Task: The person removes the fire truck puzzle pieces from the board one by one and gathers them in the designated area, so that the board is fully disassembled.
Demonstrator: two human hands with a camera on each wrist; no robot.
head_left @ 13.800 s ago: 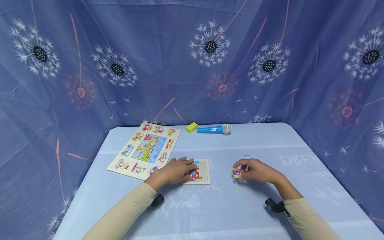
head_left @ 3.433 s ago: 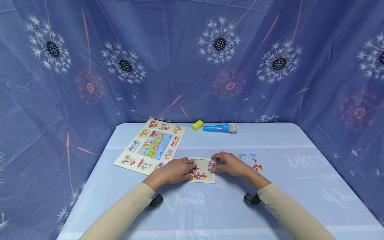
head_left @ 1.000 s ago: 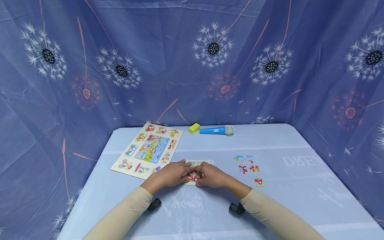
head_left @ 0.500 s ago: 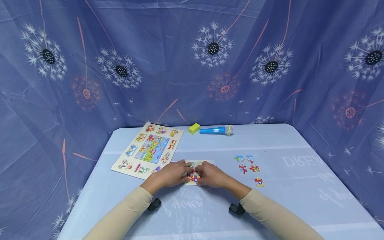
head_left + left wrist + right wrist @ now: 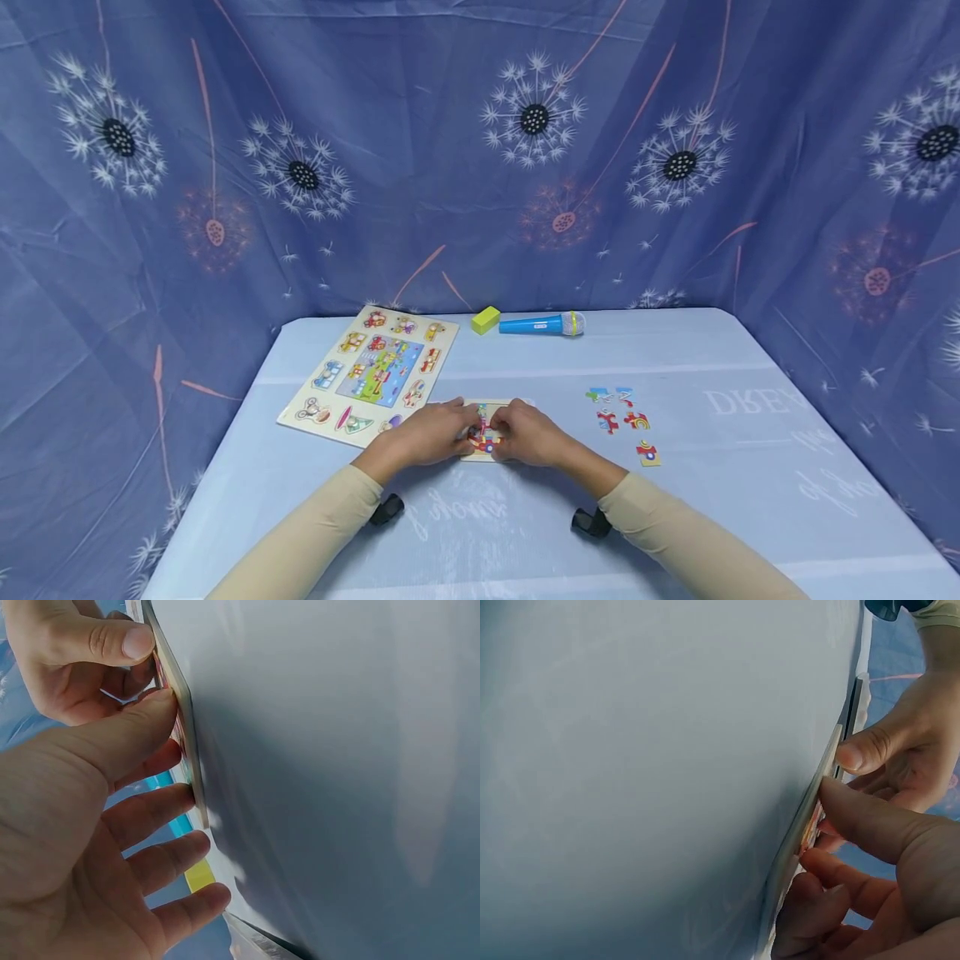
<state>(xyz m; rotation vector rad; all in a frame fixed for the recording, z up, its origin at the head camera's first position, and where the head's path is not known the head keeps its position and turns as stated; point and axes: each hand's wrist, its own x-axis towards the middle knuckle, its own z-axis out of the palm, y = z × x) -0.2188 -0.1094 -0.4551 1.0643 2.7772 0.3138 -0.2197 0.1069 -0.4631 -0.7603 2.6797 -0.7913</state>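
A small wooden jigsaw tray (image 5: 513, 408) lies mid-table with a red and yellow picture partly assembled in it. My left hand (image 5: 431, 433) rests on its left side; in the left wrist view the thumb (image 5: 142, 724) touches the near edge and the other fingers are spread. From the right, my right hand (image 5: 528, 435) pinches a jigsaw piece (image 5: 491, 435) over the picture, mostly hidden by the fingers. Several loose jigsaw pieces lie to the right, among them a blue one (image 5: 598, 396), a red one (image 5: 607, 422) and a red-yellow one (image 5: 648, 454).
A larger wooden vehicle puzzle board (image 5: 318, 392) lies at an angle behind my left hand. At the table's back edge are a yellow-green block (image 5: 485, 321) and a blue toy microphone (image 5: 532, 325). A dandelion-printed curtain (image 5: 420, 150) hangs behind the table.
Several jigsaw pieces now lie at the right, where one blue piece showed earlier. My right hand has moved left onto the tray, its fingers shifting slightly at the end. The left hand has stayed there.
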